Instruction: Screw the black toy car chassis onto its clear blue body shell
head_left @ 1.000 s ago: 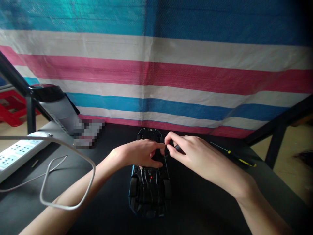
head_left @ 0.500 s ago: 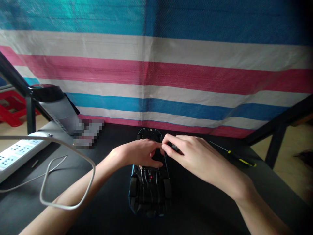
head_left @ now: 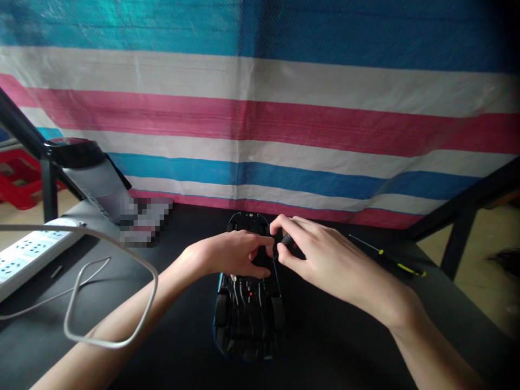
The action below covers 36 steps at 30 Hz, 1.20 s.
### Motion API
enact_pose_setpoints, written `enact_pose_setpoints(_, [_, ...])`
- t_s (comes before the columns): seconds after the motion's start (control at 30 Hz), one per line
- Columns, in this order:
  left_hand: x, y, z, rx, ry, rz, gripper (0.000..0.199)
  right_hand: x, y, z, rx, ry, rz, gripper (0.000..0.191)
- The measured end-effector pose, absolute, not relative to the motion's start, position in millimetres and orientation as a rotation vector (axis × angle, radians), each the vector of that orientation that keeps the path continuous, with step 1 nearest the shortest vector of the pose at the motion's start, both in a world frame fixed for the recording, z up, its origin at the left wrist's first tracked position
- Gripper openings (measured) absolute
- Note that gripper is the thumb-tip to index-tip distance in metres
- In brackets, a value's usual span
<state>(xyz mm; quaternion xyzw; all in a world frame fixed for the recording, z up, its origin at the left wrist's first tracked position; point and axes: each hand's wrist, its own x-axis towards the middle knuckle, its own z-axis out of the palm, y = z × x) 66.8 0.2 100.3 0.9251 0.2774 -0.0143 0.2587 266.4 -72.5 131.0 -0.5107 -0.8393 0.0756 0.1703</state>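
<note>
A toy car (head_left: 249,317) lies upside down on the dark tabletop, its black underside and wheels facing up. My left hand (head_left: 233,253) rests across its middle and steadies it, thumb and index finger reaching toward the right side. Beside that edge, my right hand (head_left: 314,244) is curled around a small black ribbed piece (head_left: 286,240), which shows between thumb and index finger. Whether this piece is a wheel, and whether it is joined to the car, cannot be made out. The left index fingertip is close to the right fingers.
A screwdriver (head_left: 390,260) with a yellow-and-black handle lies at right. On the left are a white power strip (head_left: 32,246), a looped pale cable (head_left: 152,292), a greyish cup with a dark lid (head_left: 95,179) and a blurred-out item (head_left: 146,222). A striped tarp (head_left: 260,124) hangs behind.
My right thumb and index finger have moved apart from their pinch, so more of the black ribbed piece shows. The left hand and the toy car have stayed in place.
</note>
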Motion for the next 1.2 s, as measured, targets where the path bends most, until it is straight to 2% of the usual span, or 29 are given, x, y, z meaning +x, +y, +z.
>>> enact_pose_setpoints(0.07, [66.7,0.7,99.1,2.513,0.771,-0.038,0.03,266.8,-72.1,131.4,-1.477,-2.391,0.223,0.01])
enact_pose_setpoints(0.4, [66.3,0.0,100.6,2.523,0.762,-0.041,0.032,266.8,-72.8,131.4,-1.45,-2.396,0.207,0.017])
enact_pose_setpoints(0.57, [66.4,-0.1,100.8,2.502,0.731,-0.026,0.027,267.3,-73.1,129.3,-1.473,-2.392,0.201,0.029])
enact_pose_setpoints(0.7, [66.6,-0.1,102.0,2.51,0.753,-0.04,0.029,266.5,-72.6,129.4,-1.515,-2.39,0.237,0.018])
enact_pose_setpoints(0.87, [66.4,-0.1,102.8,2.488,0.722,-0.038,0.027,266.5,-73.0,130.1,-1.484,-2.386,0.208,0.022])
enact_pose_setpoints(1.03, [66.6,0.2,99.9,2.525,0.759,-0.032,0.03,267.4,-73.2,130.4,-1.496,-2.409,0.239,0.012])
enact_pose_setpoints(1.2, [67.1,-0.7,100.0,2.531,0.775,-0.047,0.032,267.7,-72.6,133.2,-1.396,-2.397,0.266,0.017])
